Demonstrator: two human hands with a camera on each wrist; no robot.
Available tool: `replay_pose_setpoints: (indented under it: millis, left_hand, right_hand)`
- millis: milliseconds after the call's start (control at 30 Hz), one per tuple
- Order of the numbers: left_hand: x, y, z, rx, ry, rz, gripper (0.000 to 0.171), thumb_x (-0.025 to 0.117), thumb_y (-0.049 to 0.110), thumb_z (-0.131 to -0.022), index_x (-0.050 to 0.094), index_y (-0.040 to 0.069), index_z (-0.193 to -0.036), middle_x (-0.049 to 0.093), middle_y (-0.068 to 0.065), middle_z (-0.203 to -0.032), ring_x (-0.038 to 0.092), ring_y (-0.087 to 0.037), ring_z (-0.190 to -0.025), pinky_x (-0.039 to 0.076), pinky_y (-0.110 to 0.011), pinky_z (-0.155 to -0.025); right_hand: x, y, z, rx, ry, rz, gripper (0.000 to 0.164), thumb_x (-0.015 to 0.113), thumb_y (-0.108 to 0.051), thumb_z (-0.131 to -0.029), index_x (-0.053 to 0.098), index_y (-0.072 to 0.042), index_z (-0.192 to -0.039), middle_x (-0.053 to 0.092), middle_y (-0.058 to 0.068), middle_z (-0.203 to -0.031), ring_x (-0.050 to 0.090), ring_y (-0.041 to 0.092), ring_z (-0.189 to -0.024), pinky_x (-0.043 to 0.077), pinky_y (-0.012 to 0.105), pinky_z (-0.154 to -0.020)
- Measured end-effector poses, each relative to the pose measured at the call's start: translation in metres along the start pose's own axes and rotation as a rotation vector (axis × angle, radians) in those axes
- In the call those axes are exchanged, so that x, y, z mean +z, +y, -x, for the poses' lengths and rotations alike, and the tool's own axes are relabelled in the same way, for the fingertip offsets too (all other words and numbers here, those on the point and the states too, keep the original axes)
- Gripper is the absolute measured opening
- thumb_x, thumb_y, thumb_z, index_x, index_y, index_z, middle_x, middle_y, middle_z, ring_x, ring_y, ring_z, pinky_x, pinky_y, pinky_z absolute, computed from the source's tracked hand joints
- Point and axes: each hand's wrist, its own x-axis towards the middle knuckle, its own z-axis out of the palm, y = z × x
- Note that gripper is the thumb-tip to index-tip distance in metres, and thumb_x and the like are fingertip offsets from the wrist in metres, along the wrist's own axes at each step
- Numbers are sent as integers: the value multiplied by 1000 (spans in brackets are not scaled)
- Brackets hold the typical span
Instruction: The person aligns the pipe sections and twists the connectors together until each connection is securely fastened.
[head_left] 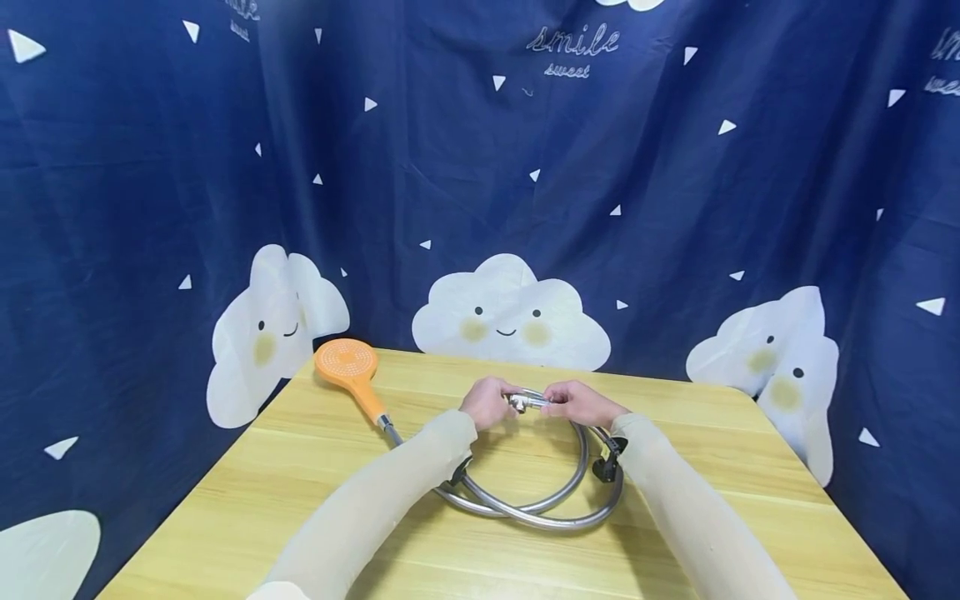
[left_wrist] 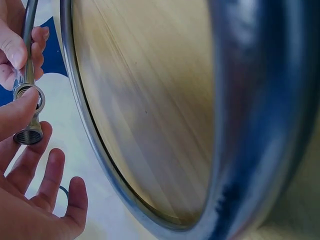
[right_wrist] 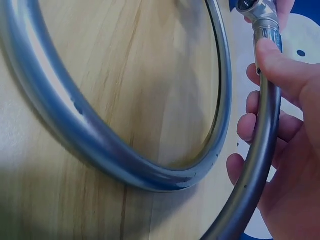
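My left hand point(head_left: 487, 405) pinches a small chrome tee-shaped fitting point(left_wrist: 29, 131) between thumb and fingers; its threaded open end shows in the left wrist view. From the other side my right hand point(head_left: 587, 405) grips the metal shower hose point(right_wrist: 267, 110) just below its end, thumb on the chrome end collar point(right_wrist: 268, 36). Collar and fitting meet in line. The hose loops on the table below both hands and runs left to an orange shower head point(head_left: 347, 360), which lies face up near the far left corner.
A pale wooden table point(head_left: 300, 475) lies under everything. Dark blue curtains point(head_left: 465, 167) with white clouds and triangles stand close behind and along both sides. Black wrist straps with a small camera point(head_left: 606, 467) sit at the cuffs, near the hose loops.
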Motion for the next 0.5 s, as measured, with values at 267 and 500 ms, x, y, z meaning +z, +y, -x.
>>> replay_pose_setpoints:
  millis: [267, 500]
  left_hand:
    - [-1, 1, 4, 11, 44, -32, 44, 84, 6, -76, 77, 22, -116, 74, -1, -111, 62, -17, -94, 51, -38, -89]
    - [-1, 3, 6, 14, 94, -41, 42, 84, 11, -77, 77, 25, -116, 74, 0, -117, 64, -19, -103, 50, -42, -96]
  right_hand:
    - [-3, -8, 0, 23, 6, 25, 20, 65, -13, -98, 68, 5, -104, 53, -2, -74, 43, 12, -69, 35, 25, -65]
    - [-8, -6, -6, 16, 37, 52, 20, 64, -15, -98, 69, 4, -104, 54, 0, -76, 45, 13, -69, 38, 26, -64]
